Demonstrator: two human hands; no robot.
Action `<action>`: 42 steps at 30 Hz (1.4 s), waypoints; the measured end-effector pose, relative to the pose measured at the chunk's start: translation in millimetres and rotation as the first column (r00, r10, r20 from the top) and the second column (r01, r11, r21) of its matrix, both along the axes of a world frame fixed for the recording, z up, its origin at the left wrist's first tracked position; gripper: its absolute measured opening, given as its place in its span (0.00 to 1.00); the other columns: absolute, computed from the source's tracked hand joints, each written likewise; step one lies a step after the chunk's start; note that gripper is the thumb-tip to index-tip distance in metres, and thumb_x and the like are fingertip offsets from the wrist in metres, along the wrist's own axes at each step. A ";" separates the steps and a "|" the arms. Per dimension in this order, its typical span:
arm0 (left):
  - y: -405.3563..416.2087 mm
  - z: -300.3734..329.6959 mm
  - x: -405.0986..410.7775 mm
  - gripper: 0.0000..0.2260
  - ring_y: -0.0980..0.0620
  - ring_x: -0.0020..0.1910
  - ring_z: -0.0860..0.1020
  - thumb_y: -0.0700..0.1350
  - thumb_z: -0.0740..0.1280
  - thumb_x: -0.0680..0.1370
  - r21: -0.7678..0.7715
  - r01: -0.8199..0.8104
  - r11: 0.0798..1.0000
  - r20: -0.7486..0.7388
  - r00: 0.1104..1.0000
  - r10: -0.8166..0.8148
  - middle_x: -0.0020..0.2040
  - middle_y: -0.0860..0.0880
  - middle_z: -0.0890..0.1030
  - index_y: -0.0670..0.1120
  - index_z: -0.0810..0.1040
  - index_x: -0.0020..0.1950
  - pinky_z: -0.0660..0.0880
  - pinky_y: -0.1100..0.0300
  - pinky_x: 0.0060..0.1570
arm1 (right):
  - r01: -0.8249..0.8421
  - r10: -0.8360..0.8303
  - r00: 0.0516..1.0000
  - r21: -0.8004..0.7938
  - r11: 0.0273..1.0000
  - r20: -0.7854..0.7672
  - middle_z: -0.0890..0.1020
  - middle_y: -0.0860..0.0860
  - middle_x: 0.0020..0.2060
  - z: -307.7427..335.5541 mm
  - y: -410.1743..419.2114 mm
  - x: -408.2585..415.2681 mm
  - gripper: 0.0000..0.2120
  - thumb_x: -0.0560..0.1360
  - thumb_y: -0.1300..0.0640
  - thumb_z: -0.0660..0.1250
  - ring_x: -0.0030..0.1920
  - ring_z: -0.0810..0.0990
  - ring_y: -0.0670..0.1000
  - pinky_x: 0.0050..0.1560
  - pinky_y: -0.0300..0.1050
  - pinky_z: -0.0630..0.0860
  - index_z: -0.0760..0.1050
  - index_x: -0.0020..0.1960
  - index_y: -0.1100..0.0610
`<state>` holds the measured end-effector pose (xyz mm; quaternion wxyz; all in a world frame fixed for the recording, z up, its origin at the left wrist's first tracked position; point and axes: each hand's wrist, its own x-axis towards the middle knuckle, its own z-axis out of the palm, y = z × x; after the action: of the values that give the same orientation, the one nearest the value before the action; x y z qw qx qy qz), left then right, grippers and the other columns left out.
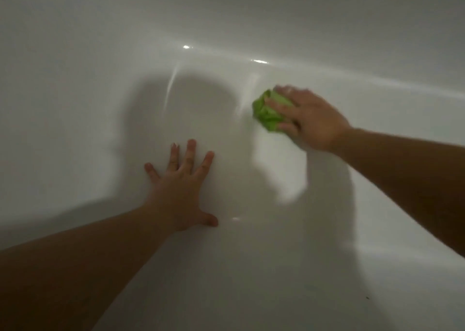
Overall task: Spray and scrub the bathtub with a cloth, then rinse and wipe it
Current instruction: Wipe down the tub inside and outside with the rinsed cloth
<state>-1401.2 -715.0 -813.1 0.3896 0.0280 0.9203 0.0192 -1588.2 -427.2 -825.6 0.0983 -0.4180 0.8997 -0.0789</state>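
Slipping is my worry: my left hand (180, 192), splayed flat at lower centre, bears my weight on the glossy bathtub (100, 53), while my right hand (305, 119) grips the bunched green cloth (268, 110) at centre right, so wet enamel could slide either away.

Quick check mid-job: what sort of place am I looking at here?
Most likely the inside of a bathtub, so a bathroom: glossy white curved walls fill the view, the right hand presses a green cloth to them, and the left hand rests flat.
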 end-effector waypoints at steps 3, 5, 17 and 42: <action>5.6 -1.9 -2.4 0.68 0.36 0.81 0.33 0.81 0.69 0.56 0.001 -0.023 1.000 -0.012 1.000 0.023 0.79 0.47 0.24 0.61 0.25 0.78 0.51 0.20 0.69 | 0.179 -0.179 0.983 -0.009 0.984 -0.041 0.64 0.60 0.80 -6.6 20.7 -66.7 0.31 0.82 0.36 0.56 0.77 0.64 0.68 0.79 0.60 0.59 0.63 0.81 0.46; 10.4 -0.5 -3.2 0.68 0.35 0.81 0.33 0.82 0.68 0.56 0.004 -0.033 0.999 -0.007 0.999 0.033 0.79 0.47 0.24 0.61 0.25 0.78 0.51 0.20 0.70 | 0.246 -0.249 0.967 -0.065 0.967 -0.048 0.65 0.61 0.79 -8.2 21.5 -60.1 0.29 0.81 0.40 0.59 0.77 0.64 0.68 0.78 0.61 0.60 0.65 0.80 0.48; 50.7 3.6 18.3 0.60 0.35 0.80 0.30 0.81 0.64 0.64 0.035 -0.113 0.993 0.035 0.993 0.111 0.77 0.48 0.21 0.64 0.25 0.77 0.54 0.22 0.71 | -0.307 0.377 0.879 -0.257 0.916 0.292 0.77 0.64 0.70 10.9 49.1 143.6 0.20 0.86 0.48 0.62 0.69 0.77 0.63 0.68 0.66 0.74 0.78 0.71 0.58; 106.9 -2.1 -4.3 0.61 0.31 0.78 0.30 0.82 0.66 0.60 0.041 -0.118 0.992 0.014 0.993 0.118 0.78 0.49 0.21 0.68 0.25 0.76 0.52 0.20 0.70 | -0.241 0.257 0.961 -0.143 0.960 0.105 0.76 0.63 0.71 -7.6 116.0 38.2 0.19 0.86 0.53 0.60 0.70 0.76 0.58 0.72 0.54 0.72 0.73 0.75 0.59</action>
<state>-1405.5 -608.1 -815.2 0.3927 -0.0184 0.9174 0.0618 -1549.9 -311.2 -833.1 0.1353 -0.5277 0.8252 -0.1491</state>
